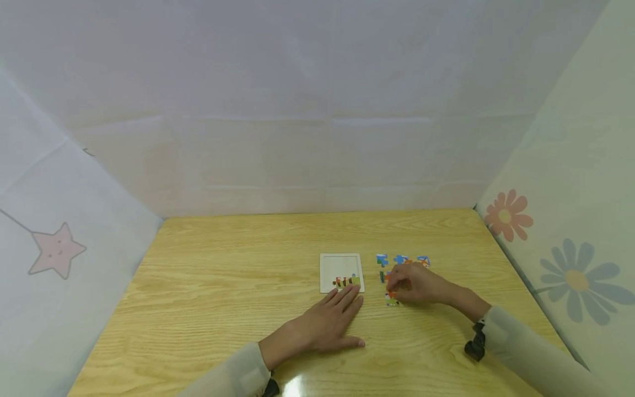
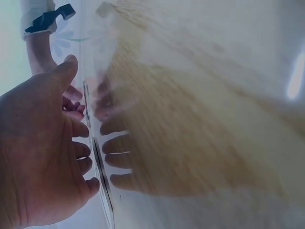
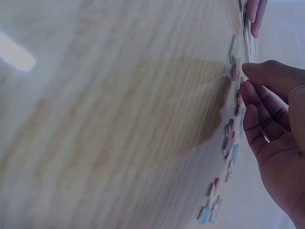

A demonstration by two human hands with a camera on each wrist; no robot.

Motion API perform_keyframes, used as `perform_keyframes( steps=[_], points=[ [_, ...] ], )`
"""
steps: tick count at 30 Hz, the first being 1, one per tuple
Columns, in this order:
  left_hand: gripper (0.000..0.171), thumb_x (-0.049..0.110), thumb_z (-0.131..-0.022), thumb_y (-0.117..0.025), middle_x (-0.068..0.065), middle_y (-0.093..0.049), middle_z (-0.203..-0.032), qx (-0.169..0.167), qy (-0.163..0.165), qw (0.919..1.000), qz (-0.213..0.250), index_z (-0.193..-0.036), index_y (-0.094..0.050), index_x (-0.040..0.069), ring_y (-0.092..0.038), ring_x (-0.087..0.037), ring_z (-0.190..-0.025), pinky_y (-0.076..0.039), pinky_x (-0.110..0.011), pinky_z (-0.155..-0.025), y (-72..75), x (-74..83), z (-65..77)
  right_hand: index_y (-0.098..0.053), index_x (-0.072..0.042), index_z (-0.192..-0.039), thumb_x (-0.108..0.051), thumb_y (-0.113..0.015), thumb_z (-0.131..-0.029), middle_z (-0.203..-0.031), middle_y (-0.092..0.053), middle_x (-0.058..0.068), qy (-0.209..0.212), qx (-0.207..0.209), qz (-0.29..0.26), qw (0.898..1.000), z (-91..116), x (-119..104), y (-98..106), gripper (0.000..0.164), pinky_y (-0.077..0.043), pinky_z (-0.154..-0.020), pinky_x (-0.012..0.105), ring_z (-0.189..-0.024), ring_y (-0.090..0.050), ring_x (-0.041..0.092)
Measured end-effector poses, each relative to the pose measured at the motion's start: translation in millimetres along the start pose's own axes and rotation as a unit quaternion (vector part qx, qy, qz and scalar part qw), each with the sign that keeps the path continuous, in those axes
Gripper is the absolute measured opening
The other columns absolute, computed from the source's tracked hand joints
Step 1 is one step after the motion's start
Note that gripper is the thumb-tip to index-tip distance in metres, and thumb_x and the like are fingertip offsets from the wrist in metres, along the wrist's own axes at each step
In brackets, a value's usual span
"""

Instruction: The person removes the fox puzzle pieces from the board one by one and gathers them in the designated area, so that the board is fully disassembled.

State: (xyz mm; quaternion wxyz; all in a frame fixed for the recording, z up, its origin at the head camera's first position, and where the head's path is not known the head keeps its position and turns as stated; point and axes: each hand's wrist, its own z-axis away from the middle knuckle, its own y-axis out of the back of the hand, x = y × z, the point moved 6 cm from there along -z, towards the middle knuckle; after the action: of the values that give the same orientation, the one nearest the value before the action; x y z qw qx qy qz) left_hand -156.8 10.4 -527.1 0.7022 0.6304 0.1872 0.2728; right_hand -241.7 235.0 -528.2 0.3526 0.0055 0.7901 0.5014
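Note:
My left hand (image 1: 333, 322) lies flat, palm down, with its fingertips at the near edge of a small white puzzle tray (image 1: 322, 273). Joined puzzle pieces (image 1: 346, 282) in green, red and dark colours lie along the tray's lower right. To the right of the tray, my right hand (image 1: 419, 284) is over a group of loose jigsaw pieces (image 1: 381, 259). Its thumb and forefinger are bent close to a green and orange jigsaw piece (image 1: 392, 301). In the right wrist view, a gap shows between thumb and fingers (image 3: 249, 90), with nothing visibly held.
Pale wood grain covers the glossy table (image 1: 223, 264). A white back wall (image 1: 317, 165) and patterned side panels (image 1: 550, 182) enclose it. Blue and white jigsaw pieces (image 1: 423, 259) lie just beyond the right hand.

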Motion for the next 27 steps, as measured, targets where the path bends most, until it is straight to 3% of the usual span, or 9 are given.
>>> perform_keyframes(
  steps=[6, 13, 19, 27],
  points=[
    [0.092, 0.072, -0.106, -0.038, -0.017, -0.018, -0.176, 0.001, -0.001, 0.9999, -0.010, -0.168, -0.028, 0.005, -0.019, -0.031, -0.163, -0.028, -0.045, -0.129, 1.7, 3.6, -1.2, -0.080, -0.008, -0.099, 0.009, -0.078, -0.089, -0.094, -0.074, 0.003, 0.024, 0.006, -0.025, 0.999, -16.3, -2.3, 4.1, 0.020, -0.056, -0.062, 0.024, -0.076, -0.062, 0.009],
    [0.094, 0.073, -0.105, -0.037, -0.017, -0.017, -0.176, 0.001, 0.001, 0.9999, -0.010, -0.168, -0.026, 0.004, -0.018, -0.031, -0.163, -0.027, -0.044, -0.129, 2.2, 6.7, -1.9, -0.081, -0.006, -0.105, 0.005, -0.081, -0.089, -0.094, -0.073, 0.002, -0.018, -0.004, -0.051, 0.999, -36.2, 5.8, 5.0, 0.020, -0.059, -0.067, 0.026, -0.079, -0.064, 0.009],
    [0.095, 0.074, -0.105, -0.038, -0.018, -0.019, -0.176, 0.005, 0.000, 0.9999, -0.012, -0.167, -0.028, 0.004, -0.020, -0.032, -0.162, -0.028, -0.044, -0.129, 2.8, 8.8, -2.6, -0.079, -0.002, -0.111, 0.004, -0.077, -0.094, -0.105, -0.077, 0.009, -0.032, -0.018, -0.094, 0.995, -55.7, 7.0, 4.3, 0.018, -0.063, -0.075, 0.033, -0.087, -0.071, 0.012],
    [0.094, 0.075, -0.105, -0.035, -0.018, -0.022, -0.175, 0.006, -0.003, 0.9997, -0.023, -0.167, -0.030, 0.004, -0.023, -0.032, -0.162, -0.030, -0.044, -0.128, 4.0, 10.6, -3.4, -0.078, -0.003, -0.118, -0.004, -0.074, -0.099, -0.112, -0.076, 0.010, -0.053, -0.037, -0.135, 0.989, -75.1, 12.0, -0.5, 0.019, -0.062, -0.081, 0.035, -0.094, -0.071, 0.018]
  ],
)
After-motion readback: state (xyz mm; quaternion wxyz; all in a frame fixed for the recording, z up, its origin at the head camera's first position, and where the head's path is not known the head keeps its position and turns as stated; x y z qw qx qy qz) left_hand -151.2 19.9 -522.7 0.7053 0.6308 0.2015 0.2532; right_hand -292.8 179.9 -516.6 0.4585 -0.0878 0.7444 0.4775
